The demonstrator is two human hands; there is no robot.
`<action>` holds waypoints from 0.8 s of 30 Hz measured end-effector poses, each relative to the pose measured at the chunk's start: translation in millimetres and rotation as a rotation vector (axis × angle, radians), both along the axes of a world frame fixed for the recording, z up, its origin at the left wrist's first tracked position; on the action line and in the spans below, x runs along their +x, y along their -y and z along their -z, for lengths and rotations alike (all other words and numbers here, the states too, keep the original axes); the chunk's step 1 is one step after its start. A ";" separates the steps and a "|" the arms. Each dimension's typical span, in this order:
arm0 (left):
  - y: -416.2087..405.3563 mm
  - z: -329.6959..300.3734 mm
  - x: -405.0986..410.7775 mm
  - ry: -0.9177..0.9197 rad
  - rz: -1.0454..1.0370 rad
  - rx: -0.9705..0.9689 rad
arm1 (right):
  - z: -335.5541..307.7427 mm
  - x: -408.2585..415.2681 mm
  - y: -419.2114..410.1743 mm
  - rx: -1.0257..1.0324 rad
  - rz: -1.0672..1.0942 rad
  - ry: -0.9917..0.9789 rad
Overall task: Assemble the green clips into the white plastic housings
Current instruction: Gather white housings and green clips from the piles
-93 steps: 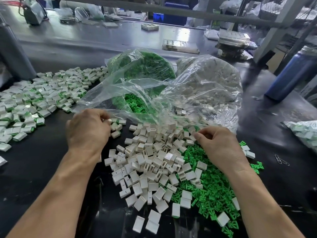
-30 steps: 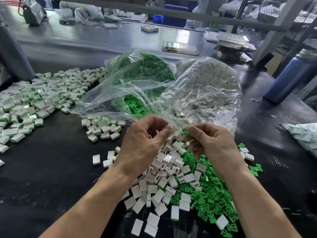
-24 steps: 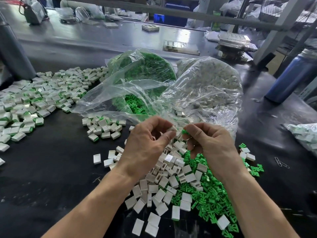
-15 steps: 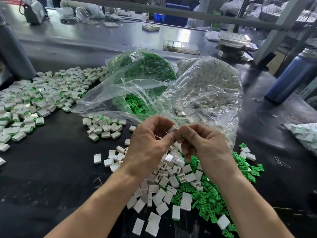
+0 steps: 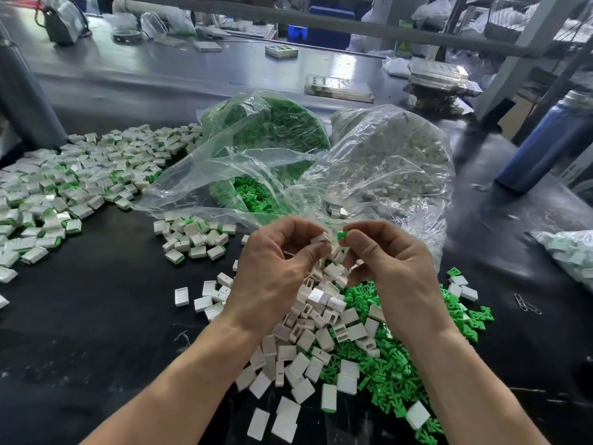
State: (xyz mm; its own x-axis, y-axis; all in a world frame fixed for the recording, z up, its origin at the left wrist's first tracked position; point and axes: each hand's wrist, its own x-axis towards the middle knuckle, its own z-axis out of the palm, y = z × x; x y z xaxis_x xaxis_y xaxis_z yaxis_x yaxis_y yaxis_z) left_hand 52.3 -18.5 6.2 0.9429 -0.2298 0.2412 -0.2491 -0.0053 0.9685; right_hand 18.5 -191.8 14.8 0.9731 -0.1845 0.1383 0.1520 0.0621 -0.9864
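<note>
The left hand [image 5: 276, 268] and right hand [image 5: 385, 261] are raised together above the table [image 5: 96, 316], knuckles toward the camera, fingers curled, forearms coming in from the bottom corners. The left hand pinches one white housing [image 5: 320, 238] between thumb and fingertips; its long axis runs roughly left to right and its right end faces the other hand. The right hand pinches one green clip [image 5: 342, 234] at its fingertips, just beside the housing with a small gap between them; most of the clip is hidden, so its direction cannot be told. Under the hands lies a loose heap of empty white housings [image 5: 308, 342], too many to count, lying every which way, and to its right a heap of green clips [image 5: 394, 374], also uncounted, with a few housings on top. Left of the hands sits a small cluster of finished pieces [image 5: 192, 239], about twenty, white with green showing at one end. Farther left spreads a large pile of finished pieces [image 5: 80, 175]. Behind the hands are two clear plastic bags: the bag of clips [image 5: 269, 130] on the left and the bag of housings [image 5: 394, 155] on the right, both open toward the hands. A blue bottle [image 5: 545, 142] stands at the far right, and two paper clips [image 5: 526, 305] lie on the table near the green heap.
</note>
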 end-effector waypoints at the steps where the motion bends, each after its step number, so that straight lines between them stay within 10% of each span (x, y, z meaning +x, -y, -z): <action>1: 0.4 0.2 -0.3 0.004 0.003 0.006 | -1.0 -0.5 -1.1 -0.001 0.003 0.007; 24: -1.0 1.6 -0.6 0.013 0.075 -0.022 | 6.1 -1.4 -3.8 -0.321 -0.013 0.058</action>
State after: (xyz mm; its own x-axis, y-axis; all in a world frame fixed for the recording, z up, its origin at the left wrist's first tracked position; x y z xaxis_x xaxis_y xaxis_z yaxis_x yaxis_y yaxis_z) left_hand 51.7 -17.5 4.6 0.9199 -0.2942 0.2592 -0.2607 0.0351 0.9648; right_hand 17.1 -188.0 8.7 0.9639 -0.1099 0.2425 0.2096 -0.2488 -0.9456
